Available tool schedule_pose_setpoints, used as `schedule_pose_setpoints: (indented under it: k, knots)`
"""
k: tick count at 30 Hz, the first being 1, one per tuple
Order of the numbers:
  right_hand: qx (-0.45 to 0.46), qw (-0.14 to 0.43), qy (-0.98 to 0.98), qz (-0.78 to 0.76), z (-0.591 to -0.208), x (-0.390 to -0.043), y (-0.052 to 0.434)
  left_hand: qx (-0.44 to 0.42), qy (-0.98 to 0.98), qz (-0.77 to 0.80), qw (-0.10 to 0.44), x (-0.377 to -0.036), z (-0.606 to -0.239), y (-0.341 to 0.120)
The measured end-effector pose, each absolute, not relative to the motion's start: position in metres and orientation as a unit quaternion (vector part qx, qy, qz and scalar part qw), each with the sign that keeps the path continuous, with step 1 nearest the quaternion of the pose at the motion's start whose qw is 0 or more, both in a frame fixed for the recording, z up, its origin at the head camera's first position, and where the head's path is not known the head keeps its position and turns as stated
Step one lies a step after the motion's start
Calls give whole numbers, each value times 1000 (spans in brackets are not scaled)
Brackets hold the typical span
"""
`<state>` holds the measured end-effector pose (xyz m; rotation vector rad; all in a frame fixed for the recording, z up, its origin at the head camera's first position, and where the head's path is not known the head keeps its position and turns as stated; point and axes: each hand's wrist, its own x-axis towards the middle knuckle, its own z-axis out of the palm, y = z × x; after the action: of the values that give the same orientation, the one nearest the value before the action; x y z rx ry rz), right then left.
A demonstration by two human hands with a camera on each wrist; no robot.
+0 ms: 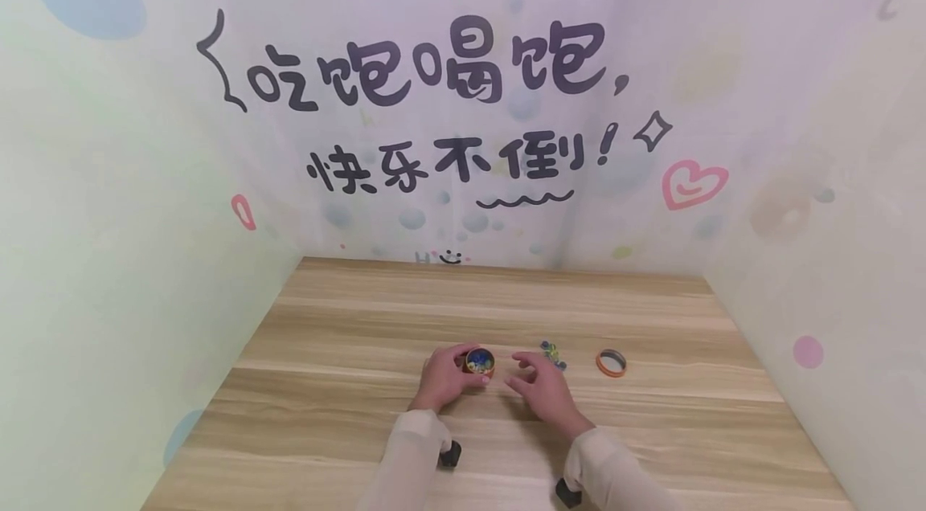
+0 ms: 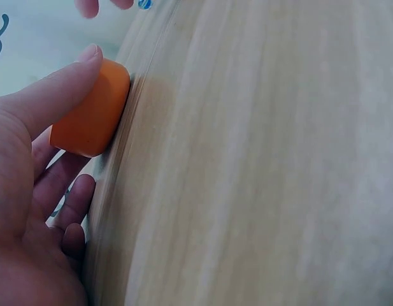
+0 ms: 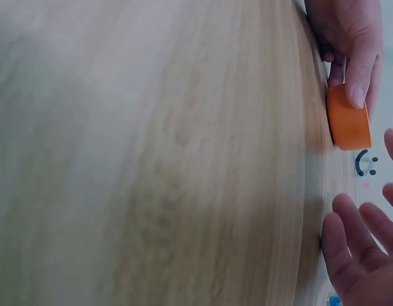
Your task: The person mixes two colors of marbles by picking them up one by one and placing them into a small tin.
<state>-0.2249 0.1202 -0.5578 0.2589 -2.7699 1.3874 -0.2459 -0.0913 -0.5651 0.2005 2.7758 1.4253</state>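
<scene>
A person's left hand [image 1: 443,376] grips a small orange tin [image 1: 480,362] on the table [image 1: 347,423], the relaxed right hand [image 1: 542,386] hovering just beside it; a careless nudge could scatter the beads [image 1: 552,353] beyond.

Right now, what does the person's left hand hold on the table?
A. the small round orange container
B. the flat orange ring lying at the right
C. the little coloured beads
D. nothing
A: in the left wrist view the left hand has its thumb and fingers around the small round orange container standing on the wooden table.
</scene>
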Motion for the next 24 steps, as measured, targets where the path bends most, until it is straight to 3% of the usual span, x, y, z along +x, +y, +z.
schedule_pose_setpoints:
  k: [14,24]
  knots:
    - [49,92,-905,413,-562,-225,134,60,886,460,7,-245,-566,-91]
    - [18,103,-909,403,-561,-225,141,62,885,461,7,-245,-564,-91]
